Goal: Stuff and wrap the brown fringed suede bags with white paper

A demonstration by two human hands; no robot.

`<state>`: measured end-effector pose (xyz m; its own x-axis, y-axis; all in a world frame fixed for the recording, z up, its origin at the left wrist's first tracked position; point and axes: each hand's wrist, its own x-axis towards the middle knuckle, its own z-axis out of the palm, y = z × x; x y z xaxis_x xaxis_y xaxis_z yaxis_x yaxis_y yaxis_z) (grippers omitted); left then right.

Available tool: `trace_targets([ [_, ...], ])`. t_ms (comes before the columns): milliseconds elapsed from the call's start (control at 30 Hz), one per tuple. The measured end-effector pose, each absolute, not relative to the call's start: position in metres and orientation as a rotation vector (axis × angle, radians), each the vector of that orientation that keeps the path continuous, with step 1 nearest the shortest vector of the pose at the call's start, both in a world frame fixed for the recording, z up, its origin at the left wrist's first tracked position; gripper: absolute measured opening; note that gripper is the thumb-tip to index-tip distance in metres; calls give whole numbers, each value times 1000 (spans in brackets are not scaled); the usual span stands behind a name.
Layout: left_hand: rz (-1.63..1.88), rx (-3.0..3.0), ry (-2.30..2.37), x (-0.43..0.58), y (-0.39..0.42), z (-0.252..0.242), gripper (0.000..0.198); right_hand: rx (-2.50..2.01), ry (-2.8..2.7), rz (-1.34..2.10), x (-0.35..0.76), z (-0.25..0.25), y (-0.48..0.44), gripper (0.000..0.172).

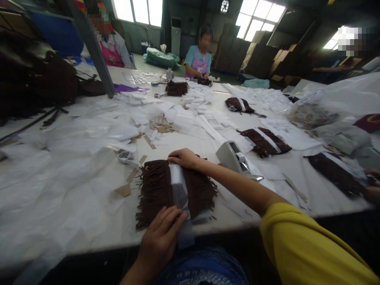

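Note:
A dark brown fringed bag (156,186) lies on the table in front of me, with a translucent white strip (179,190) running across its middle. The strip's near end hangs past the bag toward the table edge. My right hand (185,158) reaches to the bag's far edge and pinches it at the strip's far end. Nearer to me, my left hand (160,233) rests palm down, its fingers laid side by side over the strip and the bag's near part. Its thumb is hidden. A grey tape dispenser (233,156) stands right of the bag.
More strip-wrapped brown bags (267,140) lie to the right, where another person's hands (372,184) touch one. Plastic sleeves (74,170) cover the left side. Brown card scraps (123,190) lie close by. A metal post (92,47) rises at the left. Two people (198,59) are across the table.

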<state>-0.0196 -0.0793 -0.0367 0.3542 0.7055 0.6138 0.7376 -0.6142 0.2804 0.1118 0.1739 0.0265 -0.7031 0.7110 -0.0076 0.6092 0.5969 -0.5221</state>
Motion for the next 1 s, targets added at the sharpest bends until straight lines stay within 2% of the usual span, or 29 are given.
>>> trace_targets([
  [167,-1021,-2575,-1415,-18,-83,-37,58,-912,-2293,597,146,63,98,31],
  [267,-972,-2618,-1363,-20,-82,-40,61,-1073,-2201,634,181,72,19,29],
  [367,-982,-2619,-1349,-21,-80,-42,63,-1198,-2254,655,211,49,-52,29],
  [467,-1003,-2601,-1357,-20,-80,-43,64,-1075,-2314,568,226,8,-93,26],
  [600,-983,-2612,-1379,-18,-80,-40,63,-863,-2554,174,225,-39,-100,36],
  [733,-965,-2604,-1433,-17,-80,-36,62,-804,-2504,-97,216,-69,-88,34],
  [1000,-1027,-2568,-1387,-14,-81,-38,66,-507,-2221,-77,204,-76,-75,16],
])
